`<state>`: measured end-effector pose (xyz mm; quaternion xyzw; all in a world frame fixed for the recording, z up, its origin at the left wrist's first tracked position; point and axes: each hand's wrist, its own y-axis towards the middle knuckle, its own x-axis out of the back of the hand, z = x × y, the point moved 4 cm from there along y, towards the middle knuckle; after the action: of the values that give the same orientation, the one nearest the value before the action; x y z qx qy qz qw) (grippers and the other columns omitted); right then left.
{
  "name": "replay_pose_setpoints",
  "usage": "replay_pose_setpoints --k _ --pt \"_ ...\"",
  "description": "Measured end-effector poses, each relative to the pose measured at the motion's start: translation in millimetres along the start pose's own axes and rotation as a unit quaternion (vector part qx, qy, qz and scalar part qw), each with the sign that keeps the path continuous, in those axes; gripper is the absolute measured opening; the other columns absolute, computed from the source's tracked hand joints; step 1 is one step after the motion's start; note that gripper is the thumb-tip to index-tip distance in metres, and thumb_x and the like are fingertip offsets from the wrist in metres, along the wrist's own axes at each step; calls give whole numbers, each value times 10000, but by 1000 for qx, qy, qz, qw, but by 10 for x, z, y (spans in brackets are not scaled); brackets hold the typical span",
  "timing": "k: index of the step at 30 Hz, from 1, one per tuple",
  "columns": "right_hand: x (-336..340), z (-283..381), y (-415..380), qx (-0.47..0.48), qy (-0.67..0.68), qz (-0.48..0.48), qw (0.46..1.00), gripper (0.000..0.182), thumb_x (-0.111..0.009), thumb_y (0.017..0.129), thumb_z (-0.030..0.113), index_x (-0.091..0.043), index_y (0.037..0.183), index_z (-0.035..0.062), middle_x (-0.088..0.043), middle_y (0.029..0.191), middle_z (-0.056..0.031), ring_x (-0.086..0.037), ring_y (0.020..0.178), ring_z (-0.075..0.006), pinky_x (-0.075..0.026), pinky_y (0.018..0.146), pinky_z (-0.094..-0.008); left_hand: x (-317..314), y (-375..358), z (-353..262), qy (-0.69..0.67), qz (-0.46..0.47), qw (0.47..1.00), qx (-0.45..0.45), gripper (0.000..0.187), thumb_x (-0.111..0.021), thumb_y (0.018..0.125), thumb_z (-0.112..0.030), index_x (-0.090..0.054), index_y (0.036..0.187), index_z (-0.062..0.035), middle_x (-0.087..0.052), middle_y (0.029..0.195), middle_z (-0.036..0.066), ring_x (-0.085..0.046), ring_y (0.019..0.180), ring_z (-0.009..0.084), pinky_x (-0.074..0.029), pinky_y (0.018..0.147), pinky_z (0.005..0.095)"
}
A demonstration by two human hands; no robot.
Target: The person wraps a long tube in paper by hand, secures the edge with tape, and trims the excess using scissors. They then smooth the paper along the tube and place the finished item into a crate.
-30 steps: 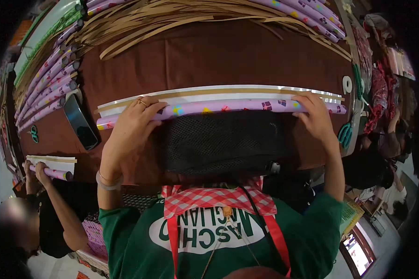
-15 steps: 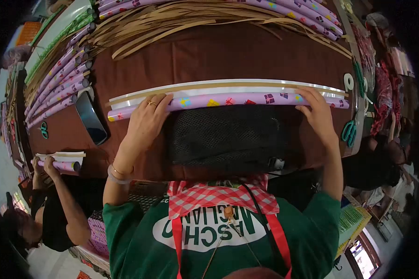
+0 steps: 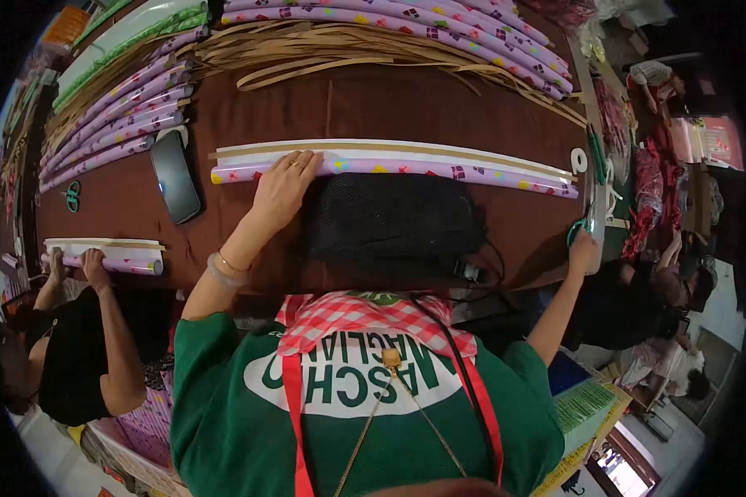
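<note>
My left hand lies with its fingers spread a little on the left part of a long purple patterned roll. Along the roll's far side runs a white sheet edge with a tan strip on it. At the table's right edge, my right hand is closed round the handles of teal scissors. A black mesh bag lies between the roll and my body.
Purple rolls and tan strips lie at the left and far side. A phone, small scissors and a tape roll rest nearby. At left, a co-worker's hands hold another roll.
My right hand has left the roll's right end, moved down to the table's right edge and taken hold of the scissors. My left hand stays on the roll. The view has shifted.
</note>
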<state>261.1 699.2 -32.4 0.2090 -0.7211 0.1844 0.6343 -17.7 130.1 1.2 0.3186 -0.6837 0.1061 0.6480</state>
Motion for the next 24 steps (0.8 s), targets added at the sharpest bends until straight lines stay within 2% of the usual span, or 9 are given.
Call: replay_pose_setpoints --k 5,7,8,9,13,14,15,19,24 --pt "142 26 -188 -5 115 -46 992 410 -525 915 308 -511 1205 19 -568 1074 -202 -567 938 -339 -457 834 -437 9 39 -20 -2 -5 1000 2 425 -507 760 -65 -501 1178 9 -561 1129 145 -543 1048 291 -448 895 371" --pt "171 65 -357 -98 509 8 855 398 -499 939 237 -445 1268 18 -571 999 -129 -576 849 -233 -492 727 -357 -10 46 -35 -1 -12 1000 1 416 -508 763 -70 -504 1171 10 -558 1116 139 -545 1036 288 -447 893 368" --pt "212 177 -513 -114 748 44 652 386 -486 948 209 -430 1279 18 -569 971 -104 -573 816 -194 -497 689 -320 -36 80 -54 2 -16 1000 5 407 -508 766 -76 -506 1163 12 -556 1104 133 -547 1024 285 -447 891 365" --pt "358 365 -616 -111 749 65 650 364 -438 964 150 -399 1306 29 -555 941 -78 -559 779 -155 -487 635 -267 -6 126 -94 16 -36 999 -2 397 -503 777 -92 -505 1160 14 -548 1081 125 -542 1009 278 -437 899 358" --pt "1270 1712 -1159 164 429 136 878 521 -652 834 325 -467 1248 68 -543 940 -72 -566 802 -201 -477 665 -341 -112 156 -146 31 -52 998 -11 419 -495 786 -116 -491 1185 13 -533 1086 123 -523 1007 251 -418 911 349" --pt "1400 1987 -1219 270 333 81 900 557 -703 770 359 -496 1206 81 -544 947 -84 -574 808 -234 -476 680 -363 -111 165 -140 23 -56 998 -12 419 -495 786 -116 -491 1185 13 -533 1086 123 -523 1007 251 -418 911 349" --pt "1485 2216 -1282 371 227 29 900 593 -754 705 392 -526 1164 94 -546 954 -95 -582 814 -267 -475 694 -385 -98 163 -147 31 -51 998 -17 424 -496 785 -118 -490 1188 13 -528 1085 118 -518 1002 243 -416 909 344" --pt "1489 2743 -1248 434 74 154 884 639 -719 652 549 -565 1090 111 -558 986 -107 -588 873 -335 -480 718 -404 -72 142 -163 14 -35 999 -10 437 -496 780 -103 -488 1202 12 -514 1097 110 -499 1032 241 -411 916 340" --pt "1591 3015 -953 452 8 281 846 616 -718 657 541 -579 1074 110 -608 920 -116 -603 851 -286 -470 737 -378 -58 141 -150 -62 -61 996 13 439 -512 758 -80 -515 1194 -27 -517 1085 85 -514 1024 260 -444 871 354"
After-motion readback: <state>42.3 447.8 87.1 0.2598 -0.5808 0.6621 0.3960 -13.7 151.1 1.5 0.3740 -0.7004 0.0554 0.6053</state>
